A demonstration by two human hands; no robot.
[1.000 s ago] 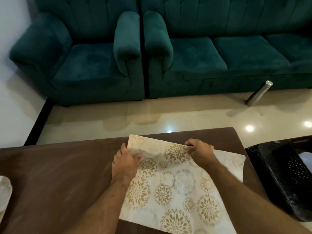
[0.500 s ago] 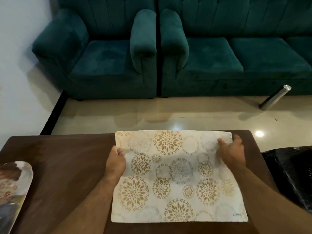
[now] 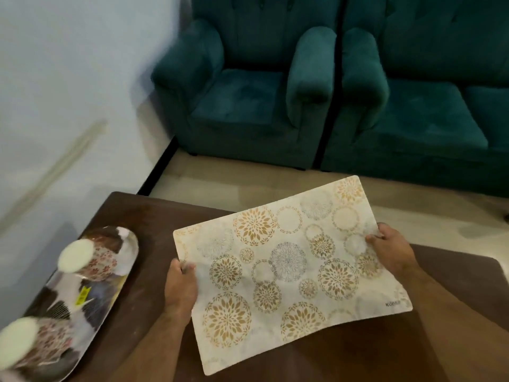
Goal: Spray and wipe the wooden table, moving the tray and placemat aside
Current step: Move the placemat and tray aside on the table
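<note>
A cream placemat (image 3: 289, 268) printed with gold and grey floral circles hangs tilted above the dark wooden table (image 3: 148, 224), its far corner out past the table's edge. My left hand (image 3: 180, 288) grips the mat's left edge. My right hand (image 3: 391, 249) pinches its right edge. On the table's left side lies a long oval patterned tray (image 3: 91, 301) carrying two patterned cups (image 3: 82, 260) with pale tops; the nearer one sits at the frame's bottom left. No spray bottle or cloth is in view.
A teal velvet armchair (image 3: 248, 100) and a matching sofa (image 3: 413, 111) stand beyond the table across a strip of cream tiled floor (image 3: 220, 186). A pale wall (image 3: 68, 92) runs along the left, close to the tray.
Both hands took hold of the placemat's side edges and lifted it off the table, turning it counterclockwise. The view swung left, bringing the tray and cups into sight.
</note>
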